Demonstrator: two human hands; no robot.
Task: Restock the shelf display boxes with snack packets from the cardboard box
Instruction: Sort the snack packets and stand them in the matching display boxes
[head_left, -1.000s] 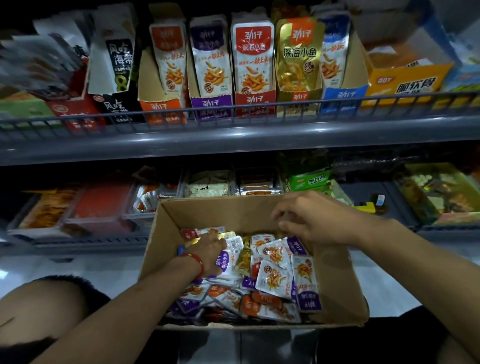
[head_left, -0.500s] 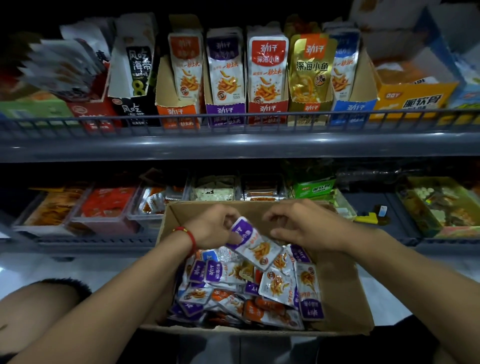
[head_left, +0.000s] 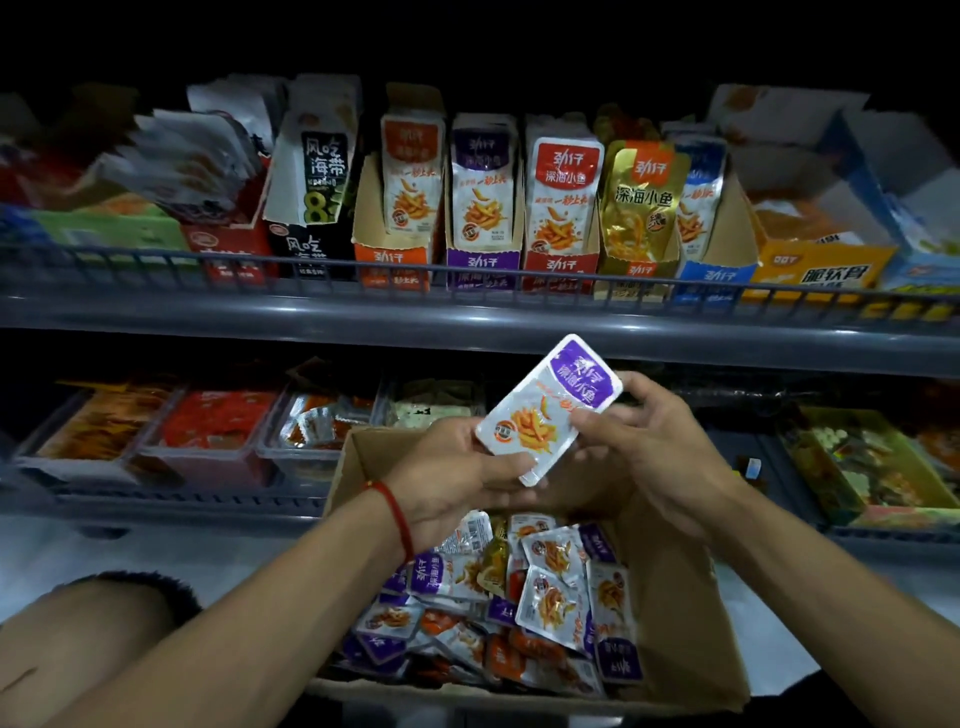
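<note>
Both hands are holding one purple-topped snack packet (head_left: 548, 410) above the cardboard box (head_left: 685, 623), tilted, with its purple end pointing up and to the right. The left hand (head_left: 457, 488) is supporting the packet's lower end, its fingers curled beneath it and the thumb lying on the front face; a red cord (head_left: 396, 512) is circling that wrist. The right hand (head_left: 644, 441) is pinching the packet's right edge, its fingers curled behind the packet. The cardboard box is standing open below the hands and is containing a loose heap of packets (head_left: 519, 613) with purple, orange and red tops. On the upper shelf (head_left: 467, 312), five display boxes are standing side by side behind a wire rail: orange (head_left: 392, 260), purple (head_left: 483, 267), red (head_left: 558, 270), gold (head_left: 639, 265) and blue (head_left: 714, 275), each holding upright packets of matching colour. The red and gold packets are reading "深海小鱼". A black box (head_left: 311, 244) to their left is reading "风吃海带". On the lower shelf, clear trays (head_left: 208, 441) are holding red and orange snacks.
</note>
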